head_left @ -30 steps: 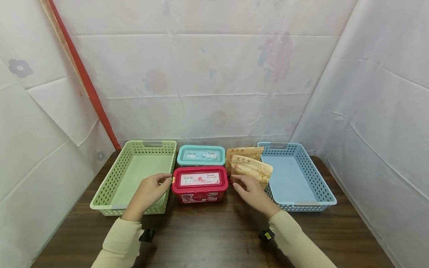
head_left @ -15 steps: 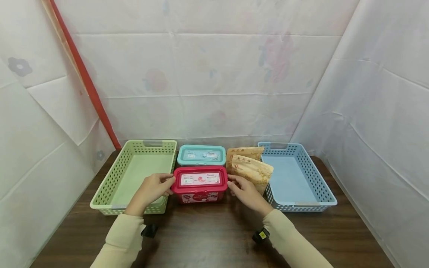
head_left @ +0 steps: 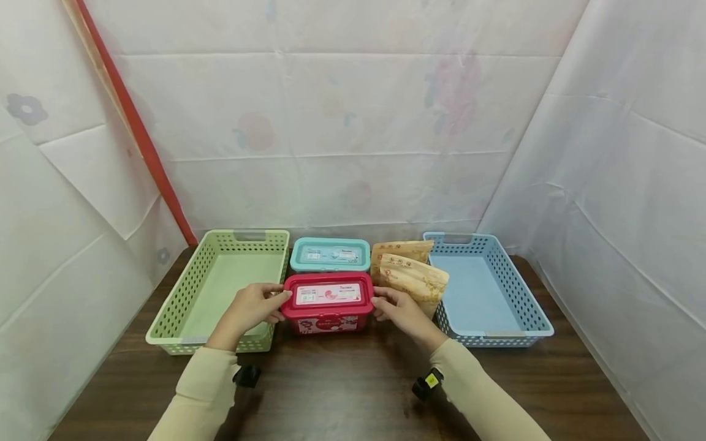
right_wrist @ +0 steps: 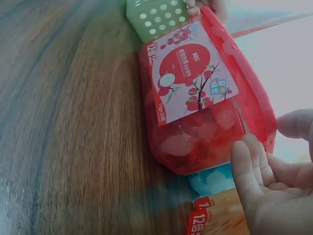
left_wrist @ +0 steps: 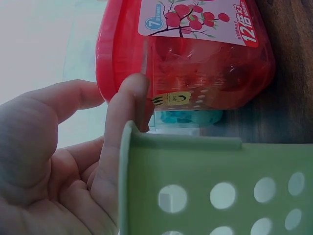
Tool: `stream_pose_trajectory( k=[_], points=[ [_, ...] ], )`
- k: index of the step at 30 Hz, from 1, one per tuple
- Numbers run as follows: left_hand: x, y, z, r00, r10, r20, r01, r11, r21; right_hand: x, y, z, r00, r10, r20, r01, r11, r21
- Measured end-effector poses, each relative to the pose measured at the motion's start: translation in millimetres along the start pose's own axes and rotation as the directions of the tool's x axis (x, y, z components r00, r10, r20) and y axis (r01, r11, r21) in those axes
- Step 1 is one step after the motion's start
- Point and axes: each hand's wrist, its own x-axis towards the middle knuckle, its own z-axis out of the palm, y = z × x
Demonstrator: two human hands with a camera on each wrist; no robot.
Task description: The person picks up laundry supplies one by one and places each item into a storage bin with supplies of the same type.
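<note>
A red lidded laundry pod box (head_left: 330, 295) stands on the table, its translucent body and berry label showing in the right wrist view. My left hand (head_left: 255, 309) grips the left end of its lid, thumb on the rim and fingers under it. At the other end my right hand (head_left: 405, 312) grips the lid the same way. Directly behind stands a similar turquoise box (head_left: 331, 255). Two tan pouches, the front one (head_left: 413, 282) leaning over the rear one (head_left: 405, 249), stand just right of the boxes.
A green perforated basket (head_left: 190, 294) lies to the left, its wall (left_wrist: 195, 152) close to my left fingers. On the right is a blue perforated basket (head_left: 524, 288), overlapped by the front pouch. White cloth (head_left: 331, 110) hangs behind and along both sides of the dark wooden table (head_left: 336, 386).
My right hand has moved left from in front of the pouches to the box's right end. Both hands now grip the lid's ends. The red box stays in place.
</note>
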Motion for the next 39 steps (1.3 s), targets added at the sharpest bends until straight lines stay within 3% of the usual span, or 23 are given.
stream_pose_trajectory(
  k=[6,18,28,39],
  points=[
    [1.4,0.6,-2.0,1.0,-0.005,-0.002,0.005,1.0,-0.003,6,6,1,0.999,0.045,-0.019,-0.043,0.995,0.086],
    [4.4,0.6,-2.1,1.0,-0.009,-0.006,0.009,1.0,0.021,12,10,1,0.998,0.046,-0.043,-0.037,0.981,0.191],
    [1.2,-0.2,-1.4,1.0,-0.003,-0.031,0.004,0.999,0.037,5,8,6,0.996,0.054,-0.076,-0.041,0.984,0.172],
    [0.0,8.9,-4.9,0.997,0.017,-0.072,-0.02,0.999,-0.041,-1,0,8,0.992,0.043,-0.122,-0.018,0.981,0.195]
  ],
)
